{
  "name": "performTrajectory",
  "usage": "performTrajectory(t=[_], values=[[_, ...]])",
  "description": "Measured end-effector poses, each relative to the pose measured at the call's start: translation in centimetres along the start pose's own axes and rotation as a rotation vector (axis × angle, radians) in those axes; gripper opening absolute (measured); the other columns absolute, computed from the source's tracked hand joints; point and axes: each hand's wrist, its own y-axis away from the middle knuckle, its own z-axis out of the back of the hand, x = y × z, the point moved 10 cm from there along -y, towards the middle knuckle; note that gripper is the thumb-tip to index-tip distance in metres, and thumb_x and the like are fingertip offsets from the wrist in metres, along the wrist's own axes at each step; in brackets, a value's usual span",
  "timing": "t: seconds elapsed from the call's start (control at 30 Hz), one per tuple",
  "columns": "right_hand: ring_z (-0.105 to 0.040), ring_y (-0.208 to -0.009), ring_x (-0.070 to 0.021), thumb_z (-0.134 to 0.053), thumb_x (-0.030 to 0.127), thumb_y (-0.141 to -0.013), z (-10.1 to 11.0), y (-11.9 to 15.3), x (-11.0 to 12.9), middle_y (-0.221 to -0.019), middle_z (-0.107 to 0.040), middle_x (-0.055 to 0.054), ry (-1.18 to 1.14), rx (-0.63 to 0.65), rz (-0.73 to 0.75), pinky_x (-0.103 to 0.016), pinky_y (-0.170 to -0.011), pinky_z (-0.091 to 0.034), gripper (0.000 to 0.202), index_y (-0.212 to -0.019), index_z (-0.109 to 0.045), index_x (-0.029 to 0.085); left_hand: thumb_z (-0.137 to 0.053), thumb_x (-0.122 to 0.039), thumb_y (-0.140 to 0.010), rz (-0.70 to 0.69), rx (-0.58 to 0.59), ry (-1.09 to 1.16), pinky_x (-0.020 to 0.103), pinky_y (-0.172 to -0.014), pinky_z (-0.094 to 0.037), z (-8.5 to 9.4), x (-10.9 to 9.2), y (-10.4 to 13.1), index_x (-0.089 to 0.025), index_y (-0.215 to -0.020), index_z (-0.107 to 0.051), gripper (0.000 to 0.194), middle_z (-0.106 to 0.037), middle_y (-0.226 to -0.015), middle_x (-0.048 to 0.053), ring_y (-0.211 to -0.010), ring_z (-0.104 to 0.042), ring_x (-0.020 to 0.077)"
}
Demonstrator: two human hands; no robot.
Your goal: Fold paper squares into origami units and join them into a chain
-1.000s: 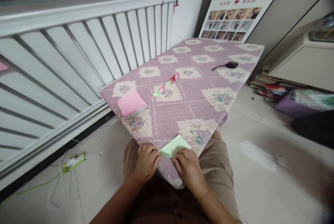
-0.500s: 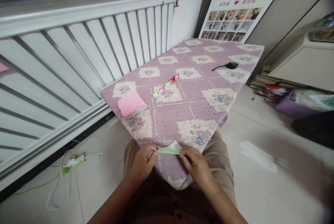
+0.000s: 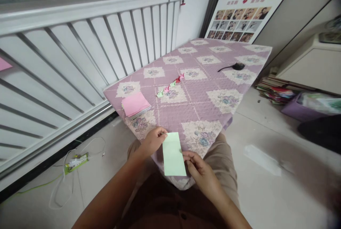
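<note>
A light green sheet of paper [image 3: 173, 156], a tall rectangle with a faint crease across its upper part, is held over the near corner of the table. My left hand [image 3: 154, 142] pinches its upper left corner between thumb and fingers. At the right edge, my right hand [image 3: 198, 166] has curled fingers on the paper, with the fingertips partly hidden. Farther left on the cloth sits a stack of square paper [image 3: 136, 104], pink on top. Beyond it, several small folded paper pieces [image 3: 173, 84] in green, pink and red form a slanting row.
A purple flowered cloth [image 3: 197, 113] covers the table. A black ladle-shaped object [image 3: 238, 66] lies at its far right. The white radiator [image 3: 87, 51] runs along the left side. On the floor are a power strip [image 3: 77, 162] with cables and a purple bin [image 3: 301, 108].
The green paper was a narrow, pointed shape stretched between both hands; now it shows as a flat upright rectangle. My left hand has moved up, and my right hand slightly down.
</note>
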Motion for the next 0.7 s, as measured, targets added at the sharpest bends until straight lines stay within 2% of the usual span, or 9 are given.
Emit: performTrajectory(t=[0.1, 0.2, 0.3, 0.4, 0.5, 0.6, 0.67, 0.7], values=[[-0.062, -0.093, -0.0163, -0.044, 0.021, -0.09, -0.3, 0.3, 1.1, -0.102, -0.066, -0.004, 0.253, 0.015, 0.194, -0.028, -0.082, -0.049, 0.025, -0.111, -0.058, 0.023, -0.05, -0.023, -0.081, -0.023, 0.096, -0.006, 0.023, -0.069, -0.043, -1.4, 0.1, -0.8, -0.018, -0.085, -0.061, 0.013, -0.065, -0.083, 0.0, -0.077, -0.058, 0.0136], [-0.06, -0.086, -0.0169, -0.047, 0.015, -0.089, -0.7, 0.7, 2.3, -0.093, -0.065, -0.005, 0.507, -0.049, 0.407, -0.029, -0.078, -0.048, 0.025, -0.11, -0.059, 0.022, -0.051, -0.023, -0.081, -0.047, 0.167, -0.007, 0.023, -0.069, -0.043, -2.3, -0.1, -1.5, -0.017, -0.086, -0.063, 0.014, -0.065, -0.082, 0.0, -0.075, -0.058, 0.0132], [-0.054, -0.076, -0.017, -0.049, 0.018, -0.091, -1.3, 1.1, 3.2, -0.08, -0.06, -0.004, 0.751, -0.119, 0.517, -0.03, -0.071, -0.043, 0.019, -0.105, -0.062, 0.02, -0.052, -0.023, -0.081, -0.069, 0.209, -0.013, 0.022, -0.067, -0.043, -3.1, -0.3, -2.2, -0.016, -0.086, -0.064, 0.014, -0.065, -0.082, 0.0, -0.074, -0.058, 0.0127], [-0.05, -0.078, -0.018, -0.051, 0.021, -0.091, -1.8, 1.2, 4.0, -0.082, -0.06, -0.004, 0.928, -0.179, 0.555, -0.032, -0.072, -0.037, 0.015, -0.099, -0.064, 0.022, -0.053, -0.023, -0.081, -0.079, 0.233, -0.025, 0.022, -0.065, -0.043, -4.1, -0.5, -2.9, -0.016, -0.09, -0.064, 0.016, -0.066, -0.082, 0.0, -0.072, -0.058, 0.0126], [-0.049, -0.088, -0.0189, -0.052, 0.02, -0.091, -2.5, 0.9, 4.3, -0.091, -0.061, -0.005, 0.995, -0.164, 0.561, -0.033, -0.078, -0.034, 0.014, -0.096, -0.065, 0.022, -0.053, -0.021, -0.082, -0.084, 0.216, -0.029, 0.024, -0.069, -0.046, -4.7, -1.0, -3.4, -0.017, -0.105, -0.062, 0.026, -0.066, -0.09, 0.002, -0.077, -0.059, 0.0138], [-0.049, -0.089, -0.0183, -0.054, 0.018, -0.089, -3.2, 0.1, 3.6, -0.092, -0.061, -0.004, 1.014, -0.112, 0.528, -0.034, -0.081, -0.032, 0.011, -0.089, -0.065, 0.022, -0.055, -0.019, -0.081, -0.158, 0.089, -0.083, 0.029, -0.084, -0.046, -3.4, -2.4, -3.0, -0.018, -0.118, -0.056, 0.037, -0.062, -0.11, 0.006, -0.094, -0.059, 0.0166], [-0.049, -0.087, -0.018, -0.056, 0.018, -0.088, -3.5, -0.3, 3.0, -0.089, -0.06, -0.004, 1.015, -0.09, 0.491, -0.034, -0.081, -0.031, 0.009, -0.085, -0.064, 0.021, -0.053, -0.019, -0.083, -0.238, -0.007, -0.171, 0.031, -0.089, -0.044, -1.8, -3.3, -1.6, -0.019, -0.113, -0.058, 0.031, -0.061, -0.112, 0.007, -0.1, -0.057, 0.0178], [-0.048, -0.086, -0.0181, -0.056, 0.018, -0.087, -3.5, -0.4, 2.7, -0.088, -0.06, -0.004, 1.012, -0.084, 0.475, -0.034, -0.081, -0.031, 0.009, -0.084, -0.064, 0.021, -0.05, -0.02, -0.085, -0.266, -0.011, -0.216, 0.032, -0.09, -0.044, -1.4, -3.5, -0.6, -0.019, -0.108, -0.06, 0.025, -0.062, -0.107, 0.006, -0.099, -0.056, 0.0178]])
